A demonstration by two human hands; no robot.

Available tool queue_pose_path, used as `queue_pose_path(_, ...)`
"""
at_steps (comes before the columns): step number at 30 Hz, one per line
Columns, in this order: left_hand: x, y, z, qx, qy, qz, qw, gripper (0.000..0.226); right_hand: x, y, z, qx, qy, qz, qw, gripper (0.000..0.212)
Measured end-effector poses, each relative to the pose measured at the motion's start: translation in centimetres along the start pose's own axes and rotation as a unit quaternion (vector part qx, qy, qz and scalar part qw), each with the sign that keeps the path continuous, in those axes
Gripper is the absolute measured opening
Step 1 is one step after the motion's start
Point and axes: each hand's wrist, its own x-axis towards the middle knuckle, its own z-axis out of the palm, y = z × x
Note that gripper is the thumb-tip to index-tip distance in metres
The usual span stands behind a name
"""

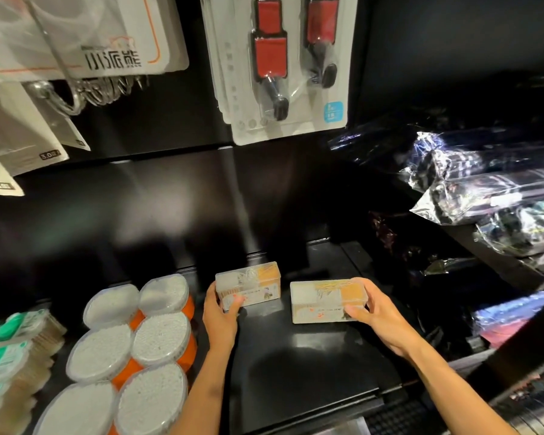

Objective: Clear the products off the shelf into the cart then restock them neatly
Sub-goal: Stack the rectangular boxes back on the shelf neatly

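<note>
Six round tubs (161, 337) beside boxes (248, 287).

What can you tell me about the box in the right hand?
The right box is a clear, frosted plastic rectangle with a pale label on the front and orange-tan contents showing through at its right end. It sits level, long side toward the camera, low over the black shelf. The right hand grips its right end.

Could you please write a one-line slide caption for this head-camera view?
Left hand and right hand each hold a clear box on the black shelf.
</note>
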Motion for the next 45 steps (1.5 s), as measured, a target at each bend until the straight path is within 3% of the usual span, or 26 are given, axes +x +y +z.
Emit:
queue_pose_path(4,-0.2,0.6,-0.2,0.015,-0.007,-0.007,1.000,0.066,0.1,-0.1,-0.1,-0.004,0.007,0.002,1.000,0.044)
queue_pose_path(7,-2.1,1.8,-0.4,0.055,0.035,-0.021,0.998,0.073,0.1,0.0,-0.3,-0.006,0.020,0.002,1.000,0.044)
queue_pose_path(9,-4.7,2.7,-0.5,0.101,0.068,0.030,0.992,0.061,0.2,0.1,-0.5,0.000,0.033,0.001,0.999,0.044)
queue_pose_path(11,-7.2,2.7,-0.5,0.156,0.031,0.120,0.980,0.043,0.4,0.2,-0.8,0.004,0.040,-0.001,0.999,0.043)
queue_pose_path(13,-9.0,2.3,-0.3,0.226,-0.069,0.227,0.945,0.033,0.6,0.4,-0.9,0.002,0.041,-0.002,0.999,0.043)
queue_pose_path(16,-9.7,1.0,0.2,0.350,-0.202,0.383,0.831,0.041,1.1,0.7,-0.8,0.007,0.038,0.007,0.999,0.042)
queue_pose_path(20,-10.0,1.0,0.0,0.395,-0.285,0.415,0.769,0.040,1.9,1.4,-0.5,0.013,0.027,0.023,0.999,0.044)
queue_pose_path(25,-9.9,1.1,-0.2,0.418,-0.278,0.421,0.755,0.037,3.1,1.5,0.0,0.004,0.022,0.023,0.999,0.047)
queue_pose_path(33,-10.0,1.1,-0.3,0.408,-0.282,0.410,0.765,0.037,5.8,2.1,1.2,-0.065,0.103,-0.010,0.992,0.053)
queue_pose_path(45,-10.0,1.2,-0.3,0.429,-0.285,0.409,0.754,0.038,8.5,2.4,2.2,-0.065,0.089,-0.014,0.994,0.048)
